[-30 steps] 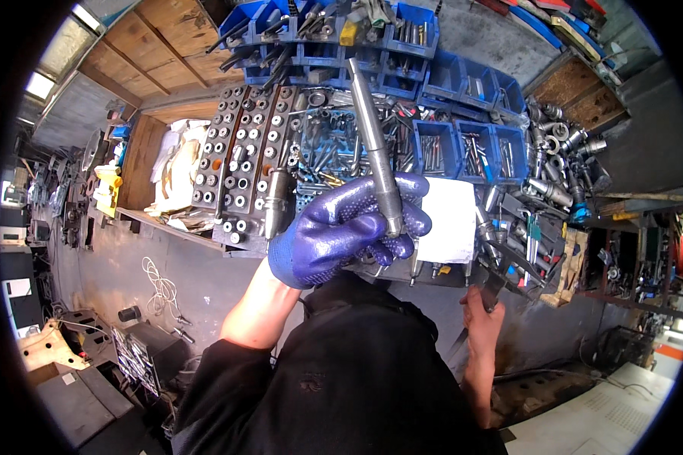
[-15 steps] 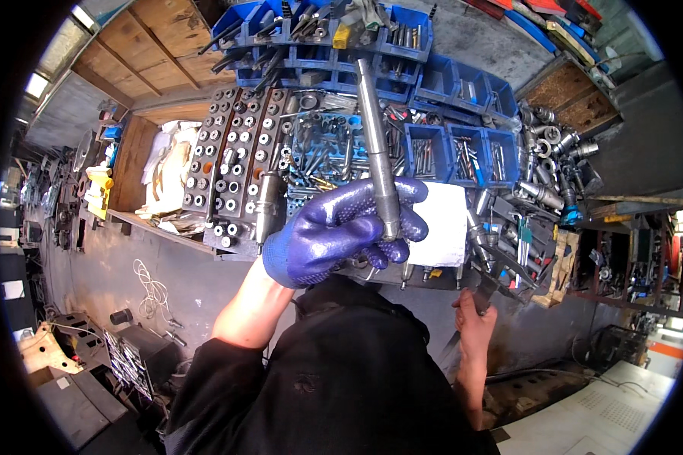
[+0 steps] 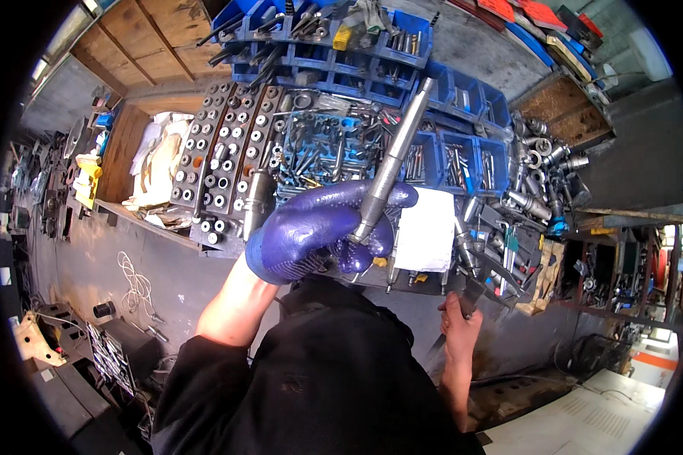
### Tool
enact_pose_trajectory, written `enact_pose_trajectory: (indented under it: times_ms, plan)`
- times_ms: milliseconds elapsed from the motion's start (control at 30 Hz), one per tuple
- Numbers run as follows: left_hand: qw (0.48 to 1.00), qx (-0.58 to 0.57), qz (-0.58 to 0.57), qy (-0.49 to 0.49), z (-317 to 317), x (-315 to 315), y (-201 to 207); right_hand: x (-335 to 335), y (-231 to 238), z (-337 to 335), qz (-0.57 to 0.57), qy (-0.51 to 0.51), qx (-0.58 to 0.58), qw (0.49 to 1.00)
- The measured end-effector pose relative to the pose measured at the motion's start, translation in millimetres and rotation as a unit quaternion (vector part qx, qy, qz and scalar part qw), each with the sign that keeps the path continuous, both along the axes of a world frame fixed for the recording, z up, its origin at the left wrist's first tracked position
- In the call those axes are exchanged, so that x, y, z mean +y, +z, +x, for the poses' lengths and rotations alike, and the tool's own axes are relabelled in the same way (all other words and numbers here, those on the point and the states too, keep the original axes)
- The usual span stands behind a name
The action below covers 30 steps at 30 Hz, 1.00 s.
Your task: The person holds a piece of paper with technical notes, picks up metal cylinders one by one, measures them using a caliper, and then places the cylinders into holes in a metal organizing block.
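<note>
My left hand (image 3: 311, 231), in a purple coated glove with a blue cuff, is closed round the lower end of a stepped metal shaft (image 3: 396, 152). The bare shaft rises above the fingers, tilted up to the right, its narrower tip over the blue bins. At the bench's front edge, lower right, my bare right hand (image 3: 461, 324) is closed on a dark flat metal tool (image 3: 472, 294). Its exact kind is unclear, and the fingers hide part of it. Just right of the gloved hand lies a white paper sheet (image 3: 426, 231) on the bench.
Blue bins (image 3: 463, 95) of cutters and bits line the back. A rack of round collets (image 3: 228, 144) stands left, beside a wooden box (image 3: 121, 163) holding papers. Metal tool holders (image 3: 535, 201) crowd the right side. A cable (image 3: 135, 284) hangs below the bench's front.
The shaft has tilted from nearly upright over to the right, my left hand still gripping it. The whole view has shifted slightly. My right hand keeps its hold.
</note>
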State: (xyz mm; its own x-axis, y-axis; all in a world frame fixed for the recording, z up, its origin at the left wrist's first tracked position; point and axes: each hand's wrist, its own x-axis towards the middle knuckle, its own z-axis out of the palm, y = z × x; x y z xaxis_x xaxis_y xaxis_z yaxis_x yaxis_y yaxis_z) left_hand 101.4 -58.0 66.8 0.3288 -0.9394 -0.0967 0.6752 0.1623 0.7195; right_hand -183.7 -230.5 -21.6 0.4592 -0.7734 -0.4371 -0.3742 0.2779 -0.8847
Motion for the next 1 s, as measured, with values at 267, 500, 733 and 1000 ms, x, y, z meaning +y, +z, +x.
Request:
enact_pose_trajectory:
  times_ms: [267,500,733,1000]
  plan:
    - [1.000,-0.025,-0.010,-0.005,5.1,2.2,0.9,-0.5,1.7,1.8,0.006,0.004,-0.001,1.000]
    - [0.999,-0.038,-0.026,-0.007,5.9,0.8,-2.2,-4.3,-5.5,-2.8,-0.013,0.018,0.003,1.000]
    - [0.997,-0.074,-0.006,-0.011,6.4,1.5,1.2,-2.2,3.1,0.7,0.005,0.003,0.003,1.000]
    - [0.999,-0.047,-0.011,-0.011,4.1,4.3,0.0,-1.8,2.0,-0.7,0.013,0.003,0.007,1.000]
